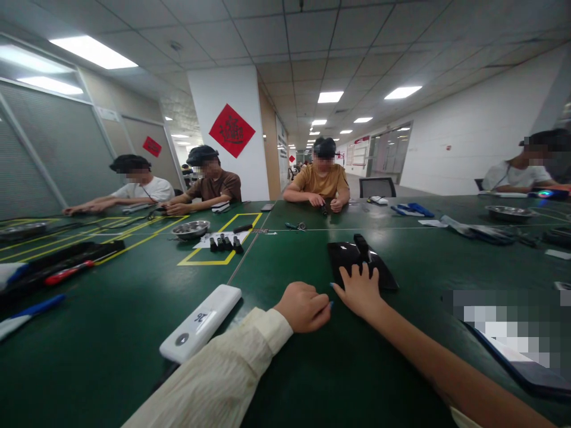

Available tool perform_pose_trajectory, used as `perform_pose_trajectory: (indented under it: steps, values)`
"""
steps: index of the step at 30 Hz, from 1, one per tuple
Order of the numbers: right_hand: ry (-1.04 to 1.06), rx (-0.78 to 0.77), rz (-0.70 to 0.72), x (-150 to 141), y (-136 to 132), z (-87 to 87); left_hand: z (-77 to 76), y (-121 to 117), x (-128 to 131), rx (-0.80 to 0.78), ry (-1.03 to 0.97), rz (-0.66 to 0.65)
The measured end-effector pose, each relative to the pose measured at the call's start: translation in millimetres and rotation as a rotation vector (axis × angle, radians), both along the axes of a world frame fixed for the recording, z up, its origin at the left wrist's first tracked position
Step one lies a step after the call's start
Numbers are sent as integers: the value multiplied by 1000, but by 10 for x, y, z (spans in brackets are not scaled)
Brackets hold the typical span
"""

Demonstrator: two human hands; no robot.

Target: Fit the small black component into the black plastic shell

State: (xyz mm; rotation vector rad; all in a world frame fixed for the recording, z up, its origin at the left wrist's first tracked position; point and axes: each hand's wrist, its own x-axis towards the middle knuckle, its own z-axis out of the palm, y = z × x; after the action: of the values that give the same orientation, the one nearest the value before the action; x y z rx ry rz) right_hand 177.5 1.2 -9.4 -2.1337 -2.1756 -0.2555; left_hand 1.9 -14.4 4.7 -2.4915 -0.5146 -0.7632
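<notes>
The glossy black plate with an upright black stem [342, 257] lies on the dark green tabletop [276, 255]. The bare right hand [363, 291] covers its near edge, fingers spread and unclenched over the surface. The left hand [304, 306], near the plate on its left and nearer side, is curled into a loose fist; whether it encloses anything cannot be told. Farther left of the plate is a white oblong device [200, 324], partly behind the cream sleeve [232, 368]. Beyond the plate, leftward, stand short black cylinders [226, 242] and a shiny metal bowl [191, 230].
</notes>
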Motion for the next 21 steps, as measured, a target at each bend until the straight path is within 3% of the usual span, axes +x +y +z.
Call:
perform_pose_trajectory:
  steps: [14,21]
  values:
    - [44,-122,-69,209,121,-3,-4,-22,1,-49,28,-24]
    - [158,-372,-370,525,232,140,-19,-13,13,-53,21,-37]
